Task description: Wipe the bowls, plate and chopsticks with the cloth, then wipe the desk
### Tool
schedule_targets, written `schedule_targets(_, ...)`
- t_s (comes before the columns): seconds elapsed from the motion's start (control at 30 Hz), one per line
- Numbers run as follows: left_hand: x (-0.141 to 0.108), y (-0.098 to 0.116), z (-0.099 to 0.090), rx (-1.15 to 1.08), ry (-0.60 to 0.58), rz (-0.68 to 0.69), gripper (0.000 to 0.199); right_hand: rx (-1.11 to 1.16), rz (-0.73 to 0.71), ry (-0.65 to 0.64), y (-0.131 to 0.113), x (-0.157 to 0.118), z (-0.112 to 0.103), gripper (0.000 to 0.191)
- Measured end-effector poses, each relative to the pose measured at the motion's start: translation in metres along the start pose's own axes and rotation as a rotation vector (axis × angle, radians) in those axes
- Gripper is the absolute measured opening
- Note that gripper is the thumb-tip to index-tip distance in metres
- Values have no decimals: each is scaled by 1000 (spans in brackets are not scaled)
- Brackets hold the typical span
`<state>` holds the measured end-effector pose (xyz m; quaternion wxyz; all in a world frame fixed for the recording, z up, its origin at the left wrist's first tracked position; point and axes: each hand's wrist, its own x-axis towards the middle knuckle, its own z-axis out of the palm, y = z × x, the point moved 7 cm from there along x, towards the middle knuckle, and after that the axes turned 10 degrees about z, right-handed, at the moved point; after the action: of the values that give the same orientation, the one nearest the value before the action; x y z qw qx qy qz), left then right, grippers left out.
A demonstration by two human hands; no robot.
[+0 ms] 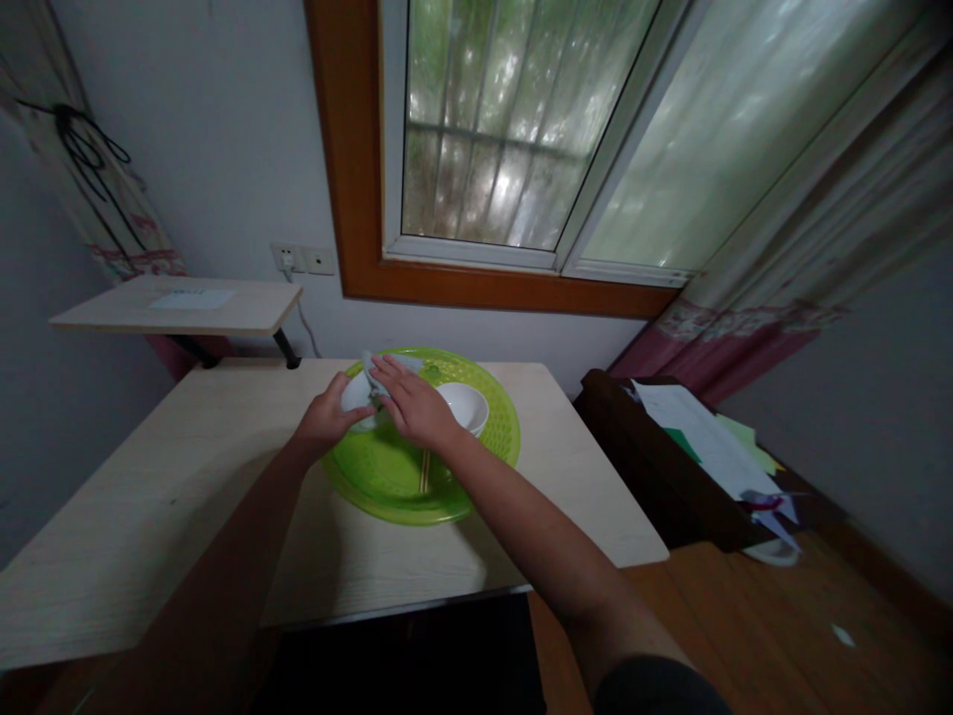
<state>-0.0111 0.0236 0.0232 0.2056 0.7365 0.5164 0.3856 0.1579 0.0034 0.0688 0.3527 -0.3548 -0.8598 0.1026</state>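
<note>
White dish (355, 392) is held over the far left part of the green plastic tray (379, 469), clasped between the slightly parted thumb and fingers of the left hand (324, 422). Grey cloth (408, 363) is pressed against it by the right hand (421, 405), its fingers nearly straight; whether they grip cannot be told. Within the tray, a white bowl (468, 405) is seen at right, chopsticks (424, 473) nearer the front.

White dish (355, 393) and pale grey cloth (410, 362), together
The dish, partly hidden, sits over the green plastic tray's (372, 469) far left part; the crumpled cloth bunches against it.
</note>
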Motion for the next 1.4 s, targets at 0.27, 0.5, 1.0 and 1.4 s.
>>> schedule_targets(0.27, -1, 2, -1, -6, -4, -40, 57, 156, 434, 167, 68, -7, -12, 49)
schedule_targets(0.5, -2, 6, 0, -20, 4, 5, 54, 17, 103, 65, 17, -4, -7, 48)
schedule_targets(1.0, -2, 7, -1, 11, -8, 27, 49, 114, 321, 108, 53, -8, -10, 52)
schedule_targets(1.4, 0, 8, 3, -27, -31, 42, 51, 30, -65, -50, -5, -2, 4, 51)
